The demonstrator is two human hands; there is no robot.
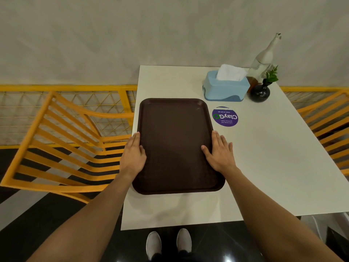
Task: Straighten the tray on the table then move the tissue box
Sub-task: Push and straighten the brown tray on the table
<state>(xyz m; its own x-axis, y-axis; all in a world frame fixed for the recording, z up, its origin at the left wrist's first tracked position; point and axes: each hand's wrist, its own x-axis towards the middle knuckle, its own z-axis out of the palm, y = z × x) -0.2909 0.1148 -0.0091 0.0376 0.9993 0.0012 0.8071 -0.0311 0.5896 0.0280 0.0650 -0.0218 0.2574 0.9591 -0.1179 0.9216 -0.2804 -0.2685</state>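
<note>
Head view: brown tray (175,144) flat on white tabletop (273,167), near left edge, long sides running away from viewer. Left hand (133,156) flat vs. tray's left rim, fingers extended, thumb on rim; not closed round it. Right hand (220,154) same on right rim, fingers spread on tabletop, thumb over rim. Blue tissue box (225,87) at far end, just beyond tray's far-right corner, tissue sticking up. Dark vase (260,93) w/ green sprig beside box; bottle (264,57) behind. Purple sticker (225,117) btwn box and right hand.
</note>
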